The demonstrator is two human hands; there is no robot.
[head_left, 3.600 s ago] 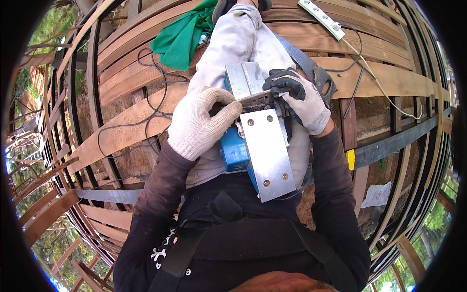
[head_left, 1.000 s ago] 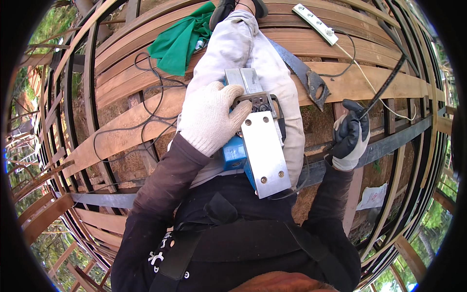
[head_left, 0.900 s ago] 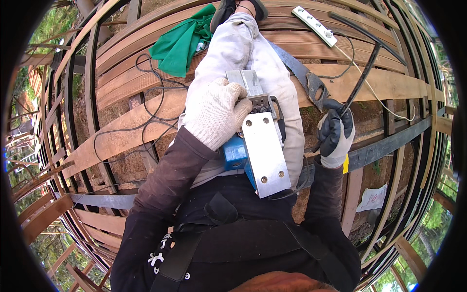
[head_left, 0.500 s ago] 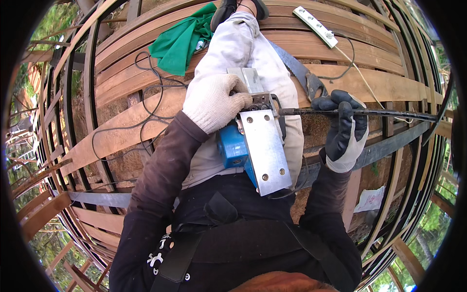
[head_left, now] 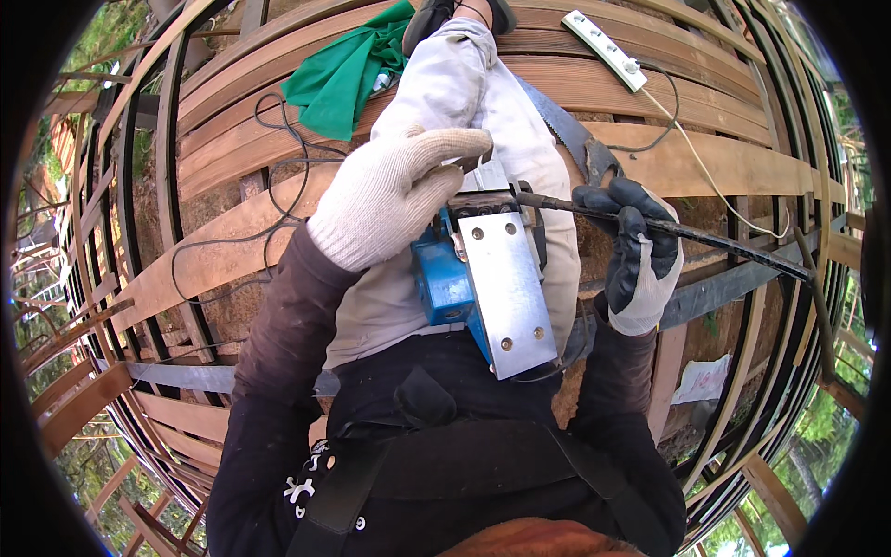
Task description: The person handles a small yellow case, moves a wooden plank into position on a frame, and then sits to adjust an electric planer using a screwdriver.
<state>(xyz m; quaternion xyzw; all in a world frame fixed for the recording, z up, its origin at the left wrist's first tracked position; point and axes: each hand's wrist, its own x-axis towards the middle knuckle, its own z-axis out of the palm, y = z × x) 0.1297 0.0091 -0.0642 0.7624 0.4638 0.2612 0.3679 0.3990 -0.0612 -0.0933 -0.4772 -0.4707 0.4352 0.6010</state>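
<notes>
An electric planer [head_left: 509, 288] with a blue body lies upside down across my lap, its metal sole facing up. My right hand [head_left: 640, 251], in a white glove with a dark coated palm, grips a long dark metal bar [head_left: 733, 249]. The bar's left tip rests by the planer's cutter opening [head_left: 484, 201]. In a white knit glove, my left hand [head_left: 394, 190] hovers just above and left of that opening. Its index finger and thumb are drawn together around something thin and small that I cannot make out.
A handsaw [head_left: 566, 130] lies beside my right leg. Beyond it is a white power strip [head_left: 603, 51] with a plug and cord. Green cloth [head_left: 343, 79] and a looped black cable [head_left: 302, 176] lie to the left. Gaps run between the wooden slats [head_left: 232, 139].
My left hand has lifted off the planer's cutter area and shifted left. The bar has tilted, its outer end lower, and my right hand has moved slightly left with it.
</notes>
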